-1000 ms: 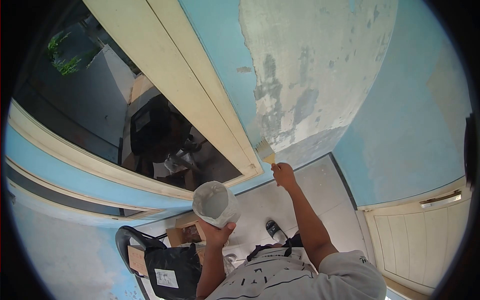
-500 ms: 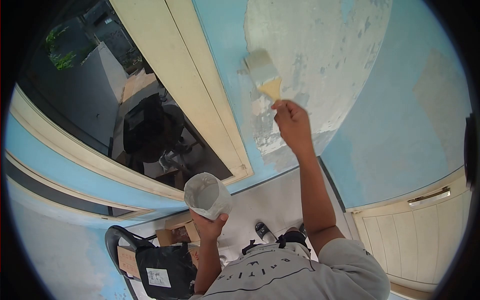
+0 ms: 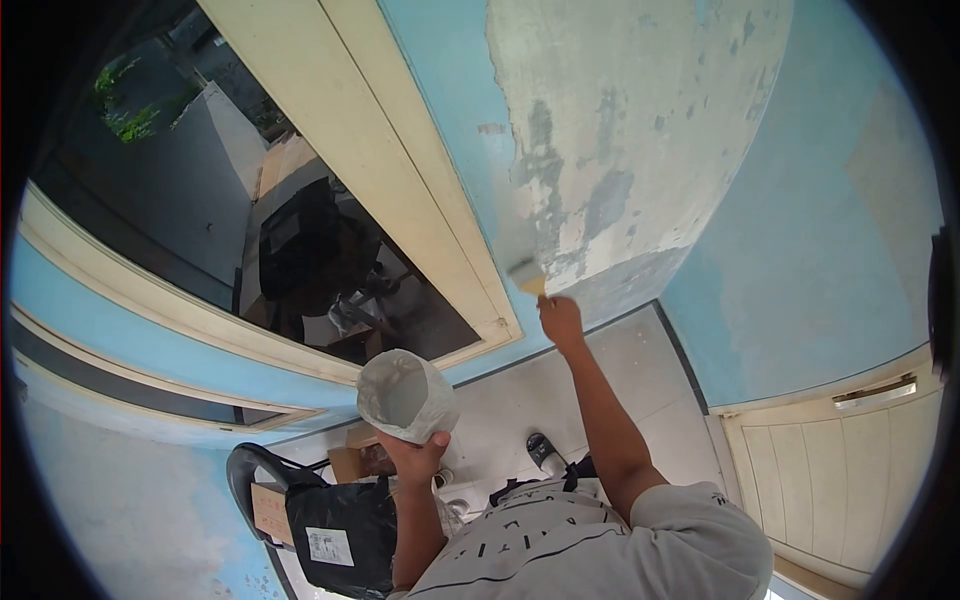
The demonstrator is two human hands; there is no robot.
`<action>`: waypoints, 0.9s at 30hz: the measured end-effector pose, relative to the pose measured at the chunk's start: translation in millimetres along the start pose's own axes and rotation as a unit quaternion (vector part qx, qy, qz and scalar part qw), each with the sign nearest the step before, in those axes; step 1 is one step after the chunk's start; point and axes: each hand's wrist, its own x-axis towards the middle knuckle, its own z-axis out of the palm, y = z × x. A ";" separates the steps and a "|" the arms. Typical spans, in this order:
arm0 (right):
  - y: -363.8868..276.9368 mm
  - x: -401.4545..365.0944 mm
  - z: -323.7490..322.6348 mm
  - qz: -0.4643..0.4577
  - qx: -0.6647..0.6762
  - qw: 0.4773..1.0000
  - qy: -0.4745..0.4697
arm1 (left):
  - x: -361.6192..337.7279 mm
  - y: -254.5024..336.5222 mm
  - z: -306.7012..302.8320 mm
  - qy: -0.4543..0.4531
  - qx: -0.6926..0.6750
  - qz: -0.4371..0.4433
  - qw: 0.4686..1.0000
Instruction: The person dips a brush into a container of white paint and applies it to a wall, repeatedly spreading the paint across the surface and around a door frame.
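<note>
My right hand (image 3: 561, 322) is closed round the handle of a paintbrush (image 3: 528, 274) with a yellowish ferrule area and pale bristles. The bristles are at the lower part of the patchy wall (image 3: 640, 130), where blue paint gives way to a bare whitish and grey area; they look slightly blurred. My left hand (image 3: 415, 455) grips a whitish paint container (image 3: 408, 395) from below, tilted so its open top faces me. Pale grey-white liquid shows inside it.
A cream-framed window (image 3: 420, 200) with dark glass is at the left. Below it stand a black chair (image 3: 250, 465), a black plastic package (image 3: 340, 540) with a white label and a cardboard box (image 3: 350, 460). A cream door (image 3: 830, 470) is at the right.
My right hand has brought the brush down the wall, from high on the bare patch to near its bottom edge. Wet-looking grey streaks show there. The container stays in my left hand.
</note>
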 end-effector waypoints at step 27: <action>-168.5 -12.2 -94.0 -0.112 0.123 0.986 0.014 | 13.4 -0.2 0.6 -0.009 -0.041 -0.009 0.999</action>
